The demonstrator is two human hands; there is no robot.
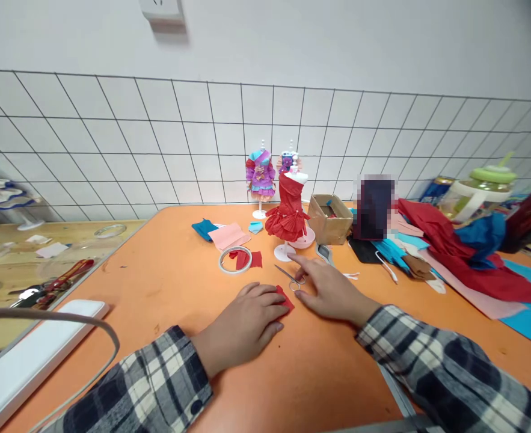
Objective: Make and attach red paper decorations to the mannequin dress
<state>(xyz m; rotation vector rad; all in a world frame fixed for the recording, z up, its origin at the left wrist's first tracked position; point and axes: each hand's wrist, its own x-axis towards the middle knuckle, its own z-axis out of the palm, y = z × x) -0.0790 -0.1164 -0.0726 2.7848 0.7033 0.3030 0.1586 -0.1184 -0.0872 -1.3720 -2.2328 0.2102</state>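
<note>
My left hand (251, 319) lies flat on the orange table, its fingertips over a small red piece of crepe paper or cloth (285, 299). Part of that piece is covered by the fingers. Just right of it, small scissors (285, 273) rest on the table, blades pointing away to the left. My right hand (331, 287) is spread beside the scissors, thumb and fingers apart around the handle loops; whether they touch is unclear. Behind it stands a miniature dress form in a ruffled red dress (291, 210). A roll of tape (222, 264) lies left, over red scraps (256, 259).
Two dressed miniature forms, one in purple (260, 174), stand by the tiled wall. A cardboard box (331, 225), a blurred dark panel (376, 210), coloured sheets (450, 240) and a green-lidded jug (481, 189) fill the right. A white power strip (35, 367) and cable lie left.
</note>
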